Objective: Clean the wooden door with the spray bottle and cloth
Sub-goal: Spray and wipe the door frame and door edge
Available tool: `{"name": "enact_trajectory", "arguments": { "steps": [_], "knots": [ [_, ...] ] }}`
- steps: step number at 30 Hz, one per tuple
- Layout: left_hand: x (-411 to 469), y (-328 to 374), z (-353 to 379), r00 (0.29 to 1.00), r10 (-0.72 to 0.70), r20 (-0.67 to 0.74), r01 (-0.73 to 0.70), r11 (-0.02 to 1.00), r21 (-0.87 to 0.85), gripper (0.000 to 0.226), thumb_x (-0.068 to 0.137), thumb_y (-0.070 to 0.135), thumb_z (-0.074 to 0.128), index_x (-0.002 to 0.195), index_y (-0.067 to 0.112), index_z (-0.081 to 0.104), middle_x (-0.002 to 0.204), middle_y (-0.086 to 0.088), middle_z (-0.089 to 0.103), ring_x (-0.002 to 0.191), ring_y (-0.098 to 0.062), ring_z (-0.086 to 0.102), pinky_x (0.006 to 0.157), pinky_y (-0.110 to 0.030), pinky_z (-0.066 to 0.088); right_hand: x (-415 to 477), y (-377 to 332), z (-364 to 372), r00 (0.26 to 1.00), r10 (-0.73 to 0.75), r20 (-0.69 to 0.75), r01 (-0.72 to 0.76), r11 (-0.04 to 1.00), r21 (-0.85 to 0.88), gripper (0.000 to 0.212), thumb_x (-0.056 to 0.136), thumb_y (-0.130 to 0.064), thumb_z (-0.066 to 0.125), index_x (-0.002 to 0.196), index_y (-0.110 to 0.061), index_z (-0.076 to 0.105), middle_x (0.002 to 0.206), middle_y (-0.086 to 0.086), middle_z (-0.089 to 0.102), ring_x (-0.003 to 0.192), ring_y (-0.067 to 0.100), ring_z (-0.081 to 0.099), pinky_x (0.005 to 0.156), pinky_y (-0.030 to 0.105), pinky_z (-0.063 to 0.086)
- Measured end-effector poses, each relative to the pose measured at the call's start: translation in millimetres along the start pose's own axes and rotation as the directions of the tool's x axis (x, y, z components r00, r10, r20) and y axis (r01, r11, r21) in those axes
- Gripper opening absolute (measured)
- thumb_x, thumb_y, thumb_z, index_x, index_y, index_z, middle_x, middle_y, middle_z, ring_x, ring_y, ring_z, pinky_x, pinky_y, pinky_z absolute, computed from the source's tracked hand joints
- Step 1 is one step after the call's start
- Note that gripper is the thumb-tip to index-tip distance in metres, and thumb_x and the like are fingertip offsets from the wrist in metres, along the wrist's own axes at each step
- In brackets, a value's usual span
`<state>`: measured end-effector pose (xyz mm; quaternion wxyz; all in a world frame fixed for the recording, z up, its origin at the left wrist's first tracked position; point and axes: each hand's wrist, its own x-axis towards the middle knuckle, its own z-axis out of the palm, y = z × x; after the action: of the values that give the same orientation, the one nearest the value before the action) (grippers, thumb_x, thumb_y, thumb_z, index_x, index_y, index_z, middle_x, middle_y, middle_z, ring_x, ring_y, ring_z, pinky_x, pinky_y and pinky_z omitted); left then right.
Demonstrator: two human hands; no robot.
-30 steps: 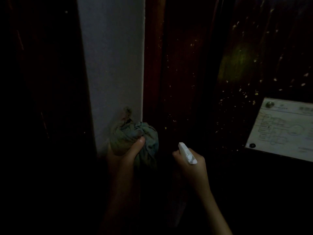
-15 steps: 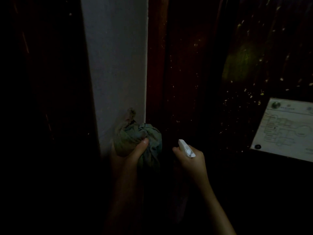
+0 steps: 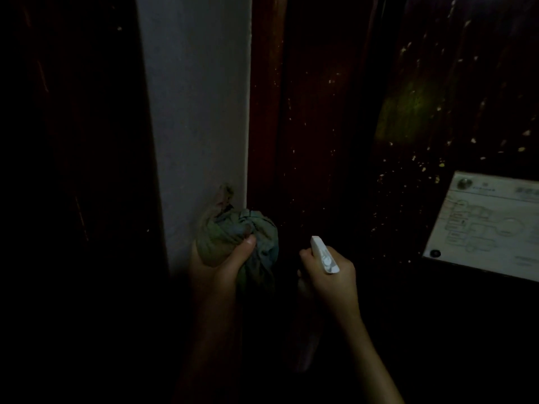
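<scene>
At the far left the view is almost black and little can be made out beyond a dark upright surface. Next to it runs a pale wall strip point(image 3: 198, 112), and low against its right edge sits the cloth point(image 3: 242, 228), a greenish bundle bunched tight in the left hand point(image 3: 224, 266), whose thumb and fingers are curled round it. The bundle straddles the line where the wall meets the wooden door point(image 3: 320, 126); whether it presses on either surface cannot be told in this light. The door itself is dark reddish-brown and flecked with pale specks, thicker toward the upper right. Just right of the cloth, the right hand point(image 3: 335, 278) is wrapped round the head of the spray bottle point(image 3: 322, 252), its white nozzle pointing up and away toward the wood; the bottle's body is lost in shadow below. Further right a pale plaque point(image 3: 484, 225) with a printed diagram is fixed to the door. This looks like the spraying step on the door's left edge, with most of the speckled panel yet to be done. The next move would call for a trigger squeeze aimed at the wood, then the cloth brought across to wipe.
</scene>
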<state>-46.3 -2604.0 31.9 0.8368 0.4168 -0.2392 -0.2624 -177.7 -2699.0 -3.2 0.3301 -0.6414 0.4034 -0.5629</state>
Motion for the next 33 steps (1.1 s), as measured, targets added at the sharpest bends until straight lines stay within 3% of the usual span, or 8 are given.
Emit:
{"name": "enact_trajectory", "arguments": {
  "steps": [5, 9, 13, 17, 21, 25, 29, 33],
  "knots": [
    [-0.2, 2.5, 4.1, 1.000, 0.009, -0.003, -0.009, 1.000, -0.007, 0.066, 0.061, 0.017, 0.083, 0.125, 0.009, 0.066, 0.112, -0.007, 0.076, 0.101, -0.022, 0.074, 0.086, -0.038, 0.061, -0.8, -5.0, -1.5, 0.999, -0.028, -0.043, 0.028, 1.000, 0.013, 0.040, 0.086, -0.017, 0.064, 0.053, -0.025, 0.045, 0.052, -0.008, 0.049, 0.050, 0.010, 0.048, 0.052, 0.034, 0.041],
    [7.5, 10.3, 12.8, 0.999, 0.035, 0.018, -0.035, 0.999, -0.011, 0.053, 0.073, 0.001, 0.081, 0.123, 0.008, 0.066, 0.111, -0.005, 0.076, 0.101, -0.020, 0.074, 0.086, -0.034, 0.060, 3.3, -25.5, -9.8, 0.998, -0.060, 0.003, 0.060, 0.993, 0.106, 0.040, 0.087, -0.014, 0.067, 0.055, -0.022, 0.046, 0.054, -0.007, 0.051, 0.052, 0.008, 0.049, 0.053, 0.031, 0.041],
    [16.8, 30.2, 30.7, 0.990, 0.067, 0.122, -0.068, 0.998, 0.001, 0.047, 0.078, 0.003, 0.078, 0.123, 0.006, 0.066, 0.110, -0.006, 0.077, 0.102, -0.019, 0.074, 0.089, -0.036, 0.058, 21.4, -60.9, -12.4, 0.990, -0.134, 0.053, 0.124, 0.979, 0.163, 0.039, 0.089, -0.012, 0.065, 0.054, -0.023, 0.053, 0.057, -0.005, 0.058, 0.056, 0.008, 0.055, 0.056, 0.028, 0.044],
    [28.8, 53.6, 49.9, 0.969, 0.088, 0.233, -0.088, 0.996, -0.010, 0.043, 0.079, 0.006, 0.078, 0.120, 0.012, 0.067, 0.106, -0.005, 0.078, 0.098, -0.020, 0.076, 0.084, -0.034, 0.057, 44.8, -95.1, -9.7, 0.969, -0.246, -0.009, 0.243, 0.952, 0.184, 0.037, 0.090, -0.011, 0.065, 0.057, -0.017, 0.048, 0.054, -0.005, 0.051, 0.053, 0.009, 0.049, 0.052, 0.031, 0.040],
    [44.4, 80.6, 67.4, 0.958, 0.138, 0.251, -0.139, 0.990, -0.012, 0.045, 0.076, 0.009, 0.082, 0.118, 0.016, 0.068, 0.103, -0.003, 0.079, 0.092, -0.016, 0.076, 0.076, -0.029, 0.057, 63.7, -123.3, -9.0, 0.947, -0.314, -0.059, 0.320, 0.930, 0.180, 0.039, 0.089, -0.008, 0.065, 0.058, -0.015, 0.043, 0.053, -0.006, 0.043, 0.052, 0.009, 0.041, 0.050, 0.029, 0.035],
    [52.4, 100.4, 81.9, 0.956, 0.173, 0.239, -0.174, 0.985, -0.018, 0.048, 0.073, 0.012, 0.084, 0.118, 0.016, 0.068, 0.102, -0.003, 0.079, 0.092, -0.018, 0.076, 0.080, -0.033, 0.057, 73.9, -141.5, -23.4, 0.954, -0.296, -0.052, 0.299, 0.922, 0.246, 0.030, 0.089, -0.012, 0.067, 0.062, -0.005, 0.055, 0.057, 0.007, 0.059, 0.054, 0.014, 0.054, 0.054, 0.028, 0.043],
    [55.3, 117.5, 106.0, 0.931, 0.179, 0.319, -0.174, 0.984, -0.045, 0.049, 0.074, 0.015, 0.085, 0.120, 0.021, 0.068, 0.105, 0.001, 0.078, 0.095, -0.016, 0.076, 0.083, -0.035, 0.058, 90.0, -163.4, -56.0, 0.937, -0.330, -0.111, 0.348, 0.909, 0.228, 0.025, 0.090, -0.012, 0.066, 0.068, -0.001, 0.063, 0.064, 0.017, 0.067, 0.060, 0.019, 0.063, 0.060, 0.033, 0.047],
    [53.5, 135.0, 142.3, 0.878, 0.226, 0.423, -0.230, 0.972, -0.041, 0.049, 0.076, 0.013, 0.084, 0.121, 0.024, 0.067, 0.109, 0.003, 0.078, 0.096, -0.012, 0.075, 0.084, -0.033, 0.060, 108.1, -188.0, -96.7, 0.900, -0.368, -0.233, 0.409, 0.899, 0.158, 0.029, 0.089, -0.009, 0.067, 0.061, -0.015, 0.064, 0.059, 0.009, 0.068, 0.059, 0.015, 0.063, 0.061, 0.031, 0.046]
  ]
}}
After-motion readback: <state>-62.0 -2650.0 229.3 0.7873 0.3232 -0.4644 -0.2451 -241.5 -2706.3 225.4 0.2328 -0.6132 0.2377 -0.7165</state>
